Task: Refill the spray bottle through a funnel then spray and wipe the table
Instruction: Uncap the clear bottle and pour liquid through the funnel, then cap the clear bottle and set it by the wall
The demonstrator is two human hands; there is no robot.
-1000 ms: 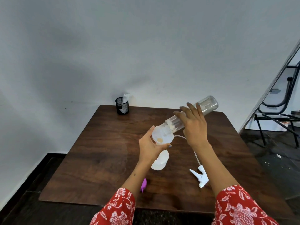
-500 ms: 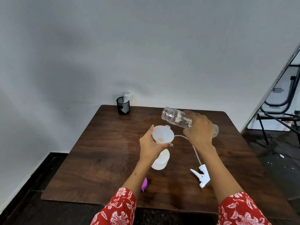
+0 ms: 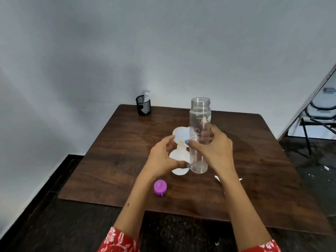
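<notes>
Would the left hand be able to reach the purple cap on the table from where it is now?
Probably yes. The purple cap lies bare on the table, just below the left hand, with nothing between them. That hand holds the funnel, though, so it would have to let go first.

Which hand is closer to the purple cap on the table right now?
Left. The left hand is just above the purple cap, holding the funnel; the right hand holds the clear bottle, farther right.
</notes>
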